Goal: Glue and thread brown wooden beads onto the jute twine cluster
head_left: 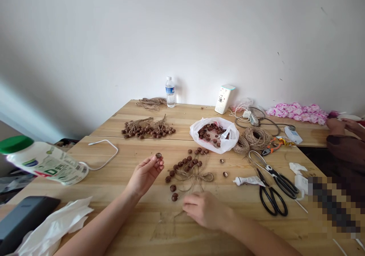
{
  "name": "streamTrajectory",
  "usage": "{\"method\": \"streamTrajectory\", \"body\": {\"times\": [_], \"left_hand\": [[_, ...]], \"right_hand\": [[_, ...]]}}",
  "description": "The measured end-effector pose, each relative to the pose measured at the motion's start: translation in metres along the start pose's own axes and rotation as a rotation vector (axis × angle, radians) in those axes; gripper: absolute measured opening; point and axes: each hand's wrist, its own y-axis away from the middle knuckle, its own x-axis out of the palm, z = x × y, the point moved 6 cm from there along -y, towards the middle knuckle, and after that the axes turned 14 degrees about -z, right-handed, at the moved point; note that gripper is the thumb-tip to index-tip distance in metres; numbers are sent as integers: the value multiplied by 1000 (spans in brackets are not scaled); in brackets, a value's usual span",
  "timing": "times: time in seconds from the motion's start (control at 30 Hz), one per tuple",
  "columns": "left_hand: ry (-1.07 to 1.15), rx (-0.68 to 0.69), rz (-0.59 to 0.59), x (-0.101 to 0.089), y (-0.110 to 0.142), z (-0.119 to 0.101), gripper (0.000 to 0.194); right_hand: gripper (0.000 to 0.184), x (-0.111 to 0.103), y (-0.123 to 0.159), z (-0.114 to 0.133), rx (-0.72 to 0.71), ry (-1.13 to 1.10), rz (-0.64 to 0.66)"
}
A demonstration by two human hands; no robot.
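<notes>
My left hand [146, 175] is closed in a pinch, holding a hollow brown nut shell [158, 155] up with its opening showing. Over the wood at the front, my right hand [207, 210] has its fingers curled together on a thin strand of twine [179, 213]; the fingertips are partly hidden. Just beyond it lies a looped bunch of twine [196, 177] with several round brown nuts [186, 162] around its ends. Two loose nuts [173, 188] sit between my hands. Open shell pieces [225, 174] rest to the right.
A white plastic bag [230, 142] of shells stands behind, beside twine rolls [256, 137]. Scissors [272, 201], a glue tube [249, 180] and pliers [270, 148] lie right. Finished-looking nut bunches [148, 128], a water bottle [170, 92] and a green-capped bottle [54, 162] are left. Another person's arm [336, 126] reaches in.
</notes>
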Motion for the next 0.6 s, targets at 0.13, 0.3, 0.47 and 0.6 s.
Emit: {"method": "streamTrajectory", "body": {"times": [0.13, 0.3, 0.47, 0.6], "left_hand": [[-63, -93, 173, 16, 25, 12, 17], [-121, -195, 323, 22, 45, 29, 21], [-182, -245, 393, 21, 54, 41, 23], [-269, -224, 410, 21, 57, 47, 25]], "right_hand": [[22, 14, 4, 2, -16, 84, 29], [21, 11, 6, -4, 17, 14, 27], [13, -15, 2, -23, 229, -334, -130], [14, -36, 2, -45, 384, -526, -276]]}}
